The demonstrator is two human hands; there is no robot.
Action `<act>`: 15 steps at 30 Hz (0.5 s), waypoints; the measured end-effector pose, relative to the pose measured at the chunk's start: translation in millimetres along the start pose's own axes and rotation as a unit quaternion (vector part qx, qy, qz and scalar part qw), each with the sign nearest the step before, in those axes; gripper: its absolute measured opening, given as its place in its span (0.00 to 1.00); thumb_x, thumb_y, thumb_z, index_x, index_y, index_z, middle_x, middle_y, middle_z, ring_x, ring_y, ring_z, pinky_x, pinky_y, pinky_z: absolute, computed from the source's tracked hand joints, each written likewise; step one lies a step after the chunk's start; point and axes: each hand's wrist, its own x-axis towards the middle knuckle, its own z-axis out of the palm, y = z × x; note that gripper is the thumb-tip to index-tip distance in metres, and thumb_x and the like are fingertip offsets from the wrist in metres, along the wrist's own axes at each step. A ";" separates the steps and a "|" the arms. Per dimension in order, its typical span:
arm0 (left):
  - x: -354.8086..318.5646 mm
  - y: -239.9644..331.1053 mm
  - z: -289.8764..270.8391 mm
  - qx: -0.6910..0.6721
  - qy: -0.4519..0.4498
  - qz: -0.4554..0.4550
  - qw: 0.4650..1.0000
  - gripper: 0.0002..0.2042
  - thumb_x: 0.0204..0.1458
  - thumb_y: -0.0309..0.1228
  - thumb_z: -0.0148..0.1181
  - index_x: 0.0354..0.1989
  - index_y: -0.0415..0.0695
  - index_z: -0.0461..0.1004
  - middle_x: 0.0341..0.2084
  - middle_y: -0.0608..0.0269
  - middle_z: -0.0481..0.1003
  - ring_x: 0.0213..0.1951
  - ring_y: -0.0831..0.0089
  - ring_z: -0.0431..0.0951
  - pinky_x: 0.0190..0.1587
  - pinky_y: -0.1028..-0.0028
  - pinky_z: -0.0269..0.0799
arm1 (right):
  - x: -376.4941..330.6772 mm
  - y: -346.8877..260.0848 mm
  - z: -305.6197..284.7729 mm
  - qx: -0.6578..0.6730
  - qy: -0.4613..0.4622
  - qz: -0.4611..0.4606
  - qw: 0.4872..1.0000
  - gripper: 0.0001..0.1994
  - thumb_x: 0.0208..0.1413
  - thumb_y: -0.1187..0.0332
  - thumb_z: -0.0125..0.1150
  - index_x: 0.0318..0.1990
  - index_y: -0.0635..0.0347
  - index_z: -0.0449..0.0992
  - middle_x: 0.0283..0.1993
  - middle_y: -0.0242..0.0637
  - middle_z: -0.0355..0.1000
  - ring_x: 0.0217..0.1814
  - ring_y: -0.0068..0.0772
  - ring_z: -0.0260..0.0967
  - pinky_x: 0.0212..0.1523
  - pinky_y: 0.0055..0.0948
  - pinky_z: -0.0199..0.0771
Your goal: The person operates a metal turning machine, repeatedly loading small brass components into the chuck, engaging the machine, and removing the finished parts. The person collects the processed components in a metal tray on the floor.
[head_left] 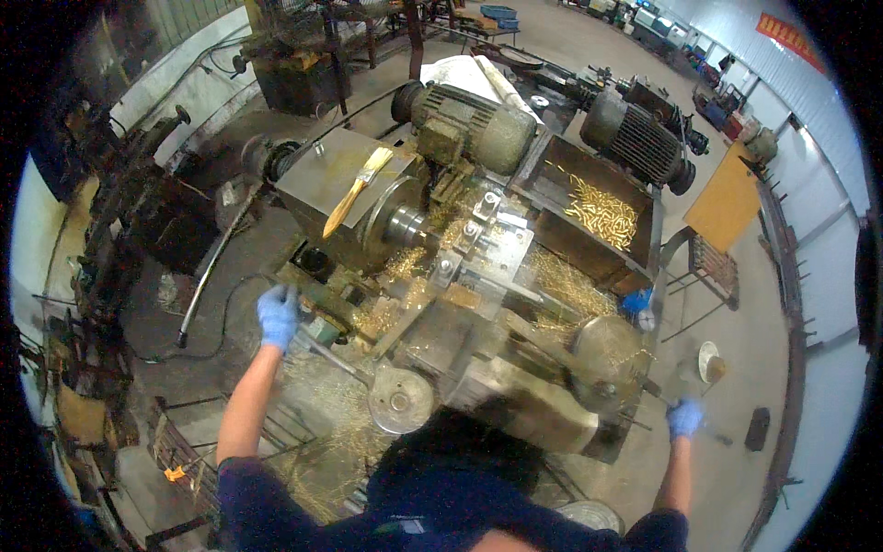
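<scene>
My left hand (278, 317), in a blue glove, is closed round the outer end of a metal lever (336, 361) that runs to a round hub (400, 400) on the front of a small lathe. Off to the right, my gloved right hand (685, 419) is closed on a handle rod (655, 390) beside a large round handwheel (610, 354); it is slightly blurred. Between them sits the lathe's tool block (497, 247), with bolts on top, facing the spindle chuck (405, 225). Brass chips (570, 281) cover the bed.
A wooden-handled brush (357, 191) lies on the headstock. Behind the tool block, a metal bin (561, 230) holds many small brass parts (602, 212). Two electric motors (474, 129) stand at the back. A long bar (216, 262) leans at left; a board (724, 198) stands at right.
</scene>
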 end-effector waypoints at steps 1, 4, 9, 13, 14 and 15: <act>11.7 -4.4 7.5 -0.037 -0.008 -0.016 0.999 0.14 0.49 0.33 0.56 0.19 0.34 0.70 0.10 0.60 0.67 0.15 0.78 0.63 0.20 0.73 0.60 | -22.5 -10.5 -9.6 0.009 -0.003 -0.003 1.000 0.09 0.37 0.63 0.59 0.24 0.57 0.76 0.25 0.48 0.72 0.29 0.51 0.70 0.31 0.43 0.68; 29.3 -11.0 29.2 -0.128 -0.036 -0.060 0.989 0.13 0.49 0.33 0.57 0.21 0.34 0.72 0.11 0.61 0.69 0.15 0.77 0.64 0.21 0.73 0.61 | -86.2 -33.2 -43.5 0.032 0.005 0.011 0.999 0.12 0.38 0.58 0.61 0.24 0.59 0.76 0.24 0.49 0.71 0.28 0.51 0.71 0.32 0.42 0.70; 37.6 -7.0 22.6 -0.095 -0.015 -0.096 0.991 0.14 0.49 0.34 0.58 0.20 0.35 0.73 0.11 0.63 0.69 0.15 0.78 0.65 0.21 0.73 0.62 | -156.6 -53.8 -37.3 0.049 -0.048 0.055 0.996 0.19 0.36 0.51 0.62 0.26 0.59 0.76 0.27 0.50 0.72 0.30 0.51 0.71 0.33 0.41 0.70; 42.4 -15.3 21.6 -0.089 -0.057 -0.111 0.988 0.13 0.49 0.35 0.58 0.20 0.38 0.73 0.10 0.62 0.70 0.14 0.76 0.66 0.20 0.73 0.62 | -166.3 -77.7 -61.6 0.101 -0.043 0.030 0.993 0.21 0.36 0.49 0.61 0.27 0.60 0.76 0.28 0.51 0.72 0.30 0.51 0.71 0.33 0.41 0.70; 41.0 -7.1 19.6 -0.078 -0.053 -0.105 0.990 0.13 0.48 0.36 0.58 0.20 0.38 0.73 0.10 0.62 0.69 0.14 0.75 0.66 0.20 0.73 0.62 | -159.7 -67.5 -43.6 0.101 -0.059 0.035 0.993 0.19 0.37 0.50 0.61 0.28 0.58 0.76 0.28 0.49 0.72 0.30 0.50 0.71 0.33 0.41 0.70; 37.9 2.6 19.7 -0.066 -0.050 -0.099 0.992 0.14 0.48 0.37 0.59 0.20 0.38 0.74 0.10 0.62 0.69 0.14 0.75 0.66 0.20 0.73 0.62 | -150.1 -60.4 -42.6 0.091 -0.056 0.030 0.994 0.19 0.37 0.50 0.61 0.29 0.57 0.76 0.27 0.49 0.72 0.30 0.50 0.71 0.32 0.41 0.70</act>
